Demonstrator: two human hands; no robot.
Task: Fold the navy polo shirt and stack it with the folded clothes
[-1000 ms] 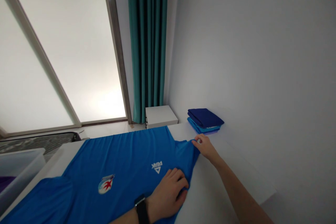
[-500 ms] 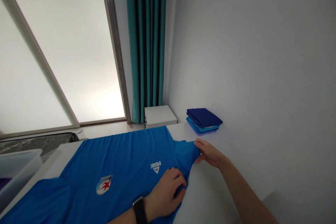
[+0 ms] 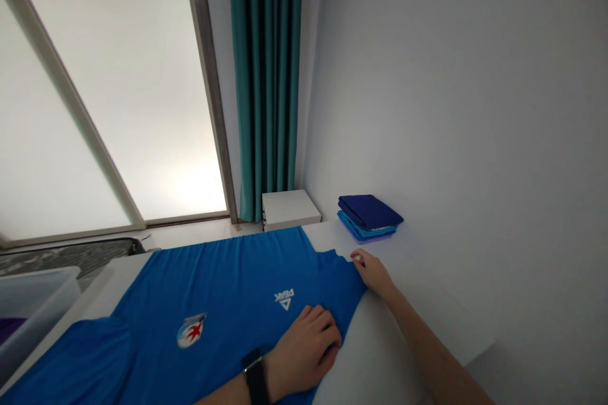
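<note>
A blue T-shirt [image 3: 228, 291] lies spread out front side up on a white table, with a white PEAK logo and a round emblem with a red figure on its chest. My left hand [image 3: 308, 345], a black watch on its wrist, rests on the shirt near its neckline. Its fingers are bent and closed on the fabric, the fingertips partly hidden. At the edge of the right-hand sleeve is my right hand [image 3: 375, 273], thumb and forefinger closed together at the hem. The sleeve lies nearly flat beside it.
A stack of folded clothes [image 3: 369, 218], dark blue on top, sits at the table's far right by the wall. At left stands a translucent plastic bin [image 3: 42, 285] with something purple inside. Beyond the table are a small white cabinet [image 3: 291, 207] and a green curtain [image 3: 266, 88].
The sleeve has been spread wider and flatter, its bunched end opened out. My right hand has turned slightly at the hem. My left hand has barely moved.
</note>
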